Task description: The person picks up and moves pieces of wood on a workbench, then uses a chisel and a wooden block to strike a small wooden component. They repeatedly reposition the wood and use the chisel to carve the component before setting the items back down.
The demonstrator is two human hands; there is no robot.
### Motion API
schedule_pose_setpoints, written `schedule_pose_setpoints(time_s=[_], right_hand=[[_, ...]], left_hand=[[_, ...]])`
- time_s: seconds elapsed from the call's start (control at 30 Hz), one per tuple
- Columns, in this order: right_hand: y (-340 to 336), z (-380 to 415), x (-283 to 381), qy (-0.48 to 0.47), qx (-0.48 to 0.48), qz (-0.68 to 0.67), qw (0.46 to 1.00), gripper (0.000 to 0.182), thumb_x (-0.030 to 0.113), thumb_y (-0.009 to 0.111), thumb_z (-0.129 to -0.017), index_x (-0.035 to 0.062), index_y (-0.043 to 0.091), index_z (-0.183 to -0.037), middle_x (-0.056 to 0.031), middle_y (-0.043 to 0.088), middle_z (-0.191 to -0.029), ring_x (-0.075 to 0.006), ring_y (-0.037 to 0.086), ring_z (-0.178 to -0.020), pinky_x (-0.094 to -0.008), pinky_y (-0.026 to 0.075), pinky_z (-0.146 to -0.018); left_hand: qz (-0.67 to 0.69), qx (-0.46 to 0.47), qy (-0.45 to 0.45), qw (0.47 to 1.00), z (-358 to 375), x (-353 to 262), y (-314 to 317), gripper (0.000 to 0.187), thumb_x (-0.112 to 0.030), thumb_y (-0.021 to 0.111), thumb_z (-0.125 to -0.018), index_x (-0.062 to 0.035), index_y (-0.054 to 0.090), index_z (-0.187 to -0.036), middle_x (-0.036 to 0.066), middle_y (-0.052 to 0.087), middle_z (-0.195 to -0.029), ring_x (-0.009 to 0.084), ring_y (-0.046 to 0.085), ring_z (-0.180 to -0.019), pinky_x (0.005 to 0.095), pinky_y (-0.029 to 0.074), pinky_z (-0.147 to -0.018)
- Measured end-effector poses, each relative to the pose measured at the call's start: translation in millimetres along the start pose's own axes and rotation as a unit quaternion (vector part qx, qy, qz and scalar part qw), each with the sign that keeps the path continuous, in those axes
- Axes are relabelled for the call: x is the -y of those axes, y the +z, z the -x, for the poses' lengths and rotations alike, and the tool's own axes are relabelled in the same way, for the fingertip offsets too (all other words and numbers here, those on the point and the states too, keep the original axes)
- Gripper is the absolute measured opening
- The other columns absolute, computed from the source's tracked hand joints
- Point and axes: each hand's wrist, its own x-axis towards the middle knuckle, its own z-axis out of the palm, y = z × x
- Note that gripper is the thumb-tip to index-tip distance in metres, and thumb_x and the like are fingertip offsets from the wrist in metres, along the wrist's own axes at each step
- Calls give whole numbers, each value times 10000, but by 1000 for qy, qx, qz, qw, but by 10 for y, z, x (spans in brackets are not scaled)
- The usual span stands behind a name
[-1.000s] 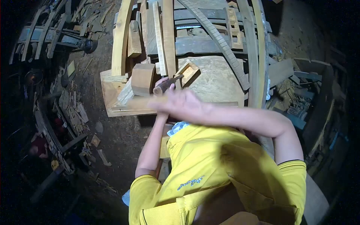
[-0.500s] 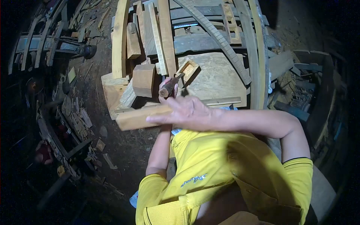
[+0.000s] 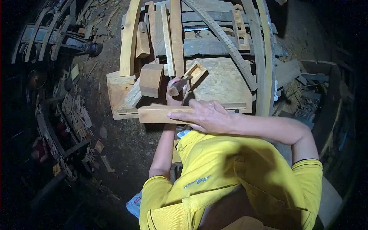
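My left hand [image 3: 175, 96] is wrapped round the wooden handle of a chisel [image 3: 177, 89], held above the bench board [image 3: 220, 82]. The blade points up and right, towards a small wooden piece with a rectangular hollow [image 3: 197, 72]. Nearer to my body, my right hand [image 3: 210, 116] grips a squared wooden bar [image 3: 159, 115] by its right part, with the fingers over its top. The bar lies crosswise over my left wrist area in the view; whether they touch cannot be made out.
A thick wooden block [image 3: 150, 80] sits left of the chisel. Long boards [image 3: 129, 42] and a curved notched strip [image 3: 226, 44] extend beyond. A slotted wooden piece [image 3: 240, 30] is at the back. Wood scraps [image 3: 85, 115] litter the floor at left.
The bar in my right hand has moved right and turned from tilted to nearly level. My left hand still holds the chisel. The view has shifted slightly.
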Motion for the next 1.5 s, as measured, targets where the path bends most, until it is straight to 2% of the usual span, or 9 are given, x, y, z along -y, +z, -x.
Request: schedule_pose_setpoints(time_s=[0.23,0.47,0.8,0.87,1.03,1.17,1.27,1.37,1.5], right_hand=[[-41,373,-176,126,-39,-90,987,612,239,609,-809,287,362,-1366,-108,471,-794,-246,539,-674,-366,498,-562],[106,452,-272,138,-92,-132,977,629,215,629,-802,266,365,-1371,-102,462,-767,-252,521,-668,-371,484,-628],[195,121,-155,62,-34,-132,989,631,247,615,-813,342,337,-1371,-133,534,-843,-263,571,-714,-372,529,-639],[102,21,-66,-15,-61,-161,985,602,204,600,-806,289,368,-1355,-168,516,-1150,-300,562,-856,-388,529,-747],[4,-48,-75,-96,-94,-141,981,612,197,599,-799,289,363,-1356,-172,491,-1179,-282,557,-831,-370,536,-741],[-37,209,-362,37,-31,-98,994,622,269,597,-816,329,325,-1373,-143,548,-977,-247,567,-726,-354,538,-669],[-122,409,-576,151,-203,-104,962,631,329,573,-844,348,266,-1396,-144,558,-886,-283,602,-760,-363,536,-699],[-263,567,-755,246,-310,-163,904,624,226,578,-842,232,296,-1398,-157,462,-1318,-304,494,-1167,-378,408,-965],[-446,772,-765,268,-401,-156,862,611,185,582,-846,236,313,-1392,-151,467,-1316,-303,483,-1181,-360,402,-968]], left_hand=[[19,94,-95,991,-109,17,-107,433,-59,732,-719,-33,521,-1097,105,535,-1097,196,526,-1013,327,422,-896],[52,27,-5,998,-12,-139,27,231,-24,615,-826,-28,526,-1039,172,540,-1188,239,523,-1104,359,404,-949],[18,-10,63,998,-38,-56,110,201,-48,608,-833,-27,527,-1016,173,565,-1115,249,528,-1086,362,380,-964],[-5,-1,18,1000,-39,-135,82,162,-50,624,-824,-25,574,-976,144,594,-1060,224,537,-1068,333,390,-932],[0,4,-89,996,-47,-70,56,221,-49,675,-791,-31,588,-994,95,598,-990,161,561,-964,291,433,-855],[-95,18,88,991,-210,17,122,249,-41,680,-788,-28,584,-1017,61,598,-983,128,564,-861,270,462,-800],[-192,80,-21,978,-486,-339,199,248,-110,692,-776,-19,589,-982,85,637,-875,154,599,-811,292,476,-754],[-115,147,-21,982,-930,-149,559,314,-124,694,-744,-9,580,-1012,116,649,-887,193,616,-834,305,478,-750],[-147,209,27,966,-1197,-31,1018,397,-89,671,-727,-7,547,-1095,142,640,-952,215,610,-887,318,468,-782]])
